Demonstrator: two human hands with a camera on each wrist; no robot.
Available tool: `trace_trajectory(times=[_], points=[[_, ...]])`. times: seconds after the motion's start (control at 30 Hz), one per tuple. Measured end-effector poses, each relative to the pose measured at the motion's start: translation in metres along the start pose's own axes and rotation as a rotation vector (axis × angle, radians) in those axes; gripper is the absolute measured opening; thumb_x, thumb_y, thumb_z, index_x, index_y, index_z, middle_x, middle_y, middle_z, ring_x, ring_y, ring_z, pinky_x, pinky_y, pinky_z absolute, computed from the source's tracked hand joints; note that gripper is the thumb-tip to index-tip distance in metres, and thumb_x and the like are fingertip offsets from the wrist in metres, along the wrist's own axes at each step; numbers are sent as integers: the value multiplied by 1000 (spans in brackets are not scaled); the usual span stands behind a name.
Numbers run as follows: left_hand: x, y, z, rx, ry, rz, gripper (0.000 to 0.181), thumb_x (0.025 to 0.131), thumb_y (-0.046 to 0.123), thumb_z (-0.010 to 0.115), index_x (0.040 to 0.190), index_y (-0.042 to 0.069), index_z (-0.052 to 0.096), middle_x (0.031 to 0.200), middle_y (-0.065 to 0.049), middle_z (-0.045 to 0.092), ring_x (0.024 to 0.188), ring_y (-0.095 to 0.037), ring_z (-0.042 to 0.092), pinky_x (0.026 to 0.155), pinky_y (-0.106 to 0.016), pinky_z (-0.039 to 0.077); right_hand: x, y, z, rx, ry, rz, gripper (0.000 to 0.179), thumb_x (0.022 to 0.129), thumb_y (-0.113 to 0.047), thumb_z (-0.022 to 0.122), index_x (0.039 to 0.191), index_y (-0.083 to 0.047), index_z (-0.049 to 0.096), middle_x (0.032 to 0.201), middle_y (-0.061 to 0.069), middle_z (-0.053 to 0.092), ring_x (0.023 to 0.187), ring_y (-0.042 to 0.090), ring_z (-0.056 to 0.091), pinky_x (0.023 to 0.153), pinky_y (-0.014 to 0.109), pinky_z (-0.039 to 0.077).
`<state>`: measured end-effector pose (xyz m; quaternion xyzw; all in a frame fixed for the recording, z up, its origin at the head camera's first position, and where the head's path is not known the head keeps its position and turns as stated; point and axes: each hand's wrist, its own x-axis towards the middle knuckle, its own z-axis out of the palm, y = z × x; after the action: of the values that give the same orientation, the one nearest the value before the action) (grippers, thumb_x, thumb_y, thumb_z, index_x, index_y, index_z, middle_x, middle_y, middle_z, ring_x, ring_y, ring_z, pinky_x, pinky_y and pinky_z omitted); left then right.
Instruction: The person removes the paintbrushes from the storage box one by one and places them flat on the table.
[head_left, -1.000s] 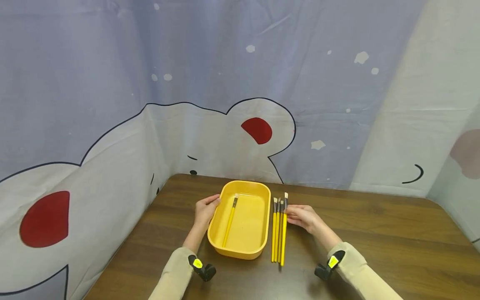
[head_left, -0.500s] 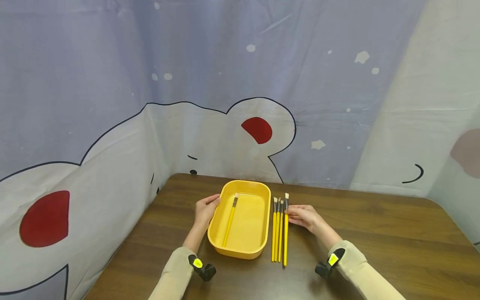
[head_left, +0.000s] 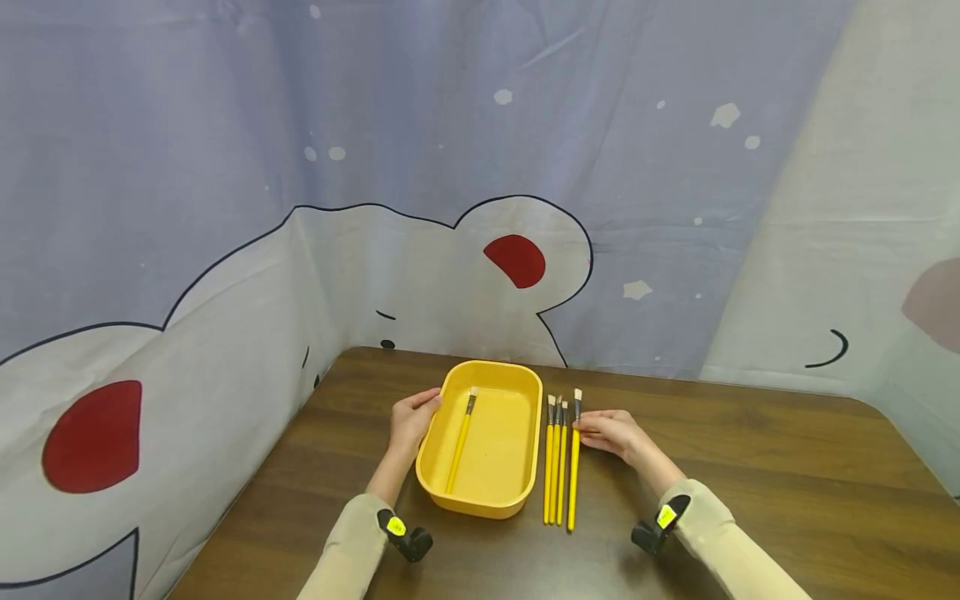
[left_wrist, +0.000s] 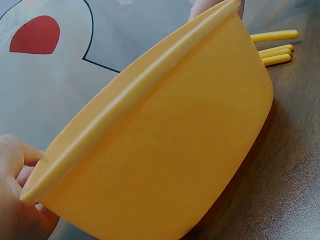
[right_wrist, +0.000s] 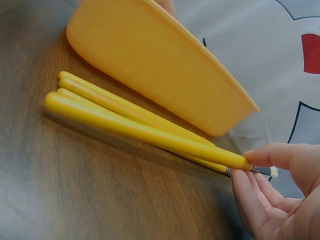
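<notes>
With my left hand (head_left: 407,423) I grip the left rim of a deep yellow plastic tray (head_left: 495,454); in the left wrist view, fingers wrap both sides of its lip. One yellow-handled paintbrush (head_left: 460,446) lies lengthwise inside the tray. My right hand (head_left: 613,436) pinches another paintbrush (head_left: 573,483) between thumb and fingers by its metal ferrule, bristles pointing away from me. In the right wrist view its handle (right_wrist: 150,134) slants over the others, above a shadow. Three more paintbrushes (head_left: 556,471) lie side by side between the tray and the held one.
Everything stands on a dark wooden table (head_left: 765,475). A printed fabric curtain (head_left: 645,208) hangs behind the table's far edge and down its left side. Black wrist cameras (head_left: 411,543) are strapped over both sleeves.
My right hand has shifted the pinched paintbrush slightly to the right, so a gap now separates it from the other three. The left hand and the tray have stayed put.
</notes>
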<state>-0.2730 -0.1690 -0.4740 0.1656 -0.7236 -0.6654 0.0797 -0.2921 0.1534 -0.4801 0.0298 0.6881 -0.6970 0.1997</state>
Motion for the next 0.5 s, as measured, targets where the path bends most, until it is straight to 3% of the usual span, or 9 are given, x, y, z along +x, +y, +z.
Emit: trace_trajectory(times=[0.5], points=[[1, -1, 0, 1, 1, 8, 29, 93, 12, 61, 118, -3, 67, 124, -25, 62, 108, -36, 64, 90, -40, 56, 5, 0, 0, -65, 7, 13, 47, 87, 1, 64, 125, 21, 46, 75, -1, 70, 66, 6, 67, 66, 19, 58]])
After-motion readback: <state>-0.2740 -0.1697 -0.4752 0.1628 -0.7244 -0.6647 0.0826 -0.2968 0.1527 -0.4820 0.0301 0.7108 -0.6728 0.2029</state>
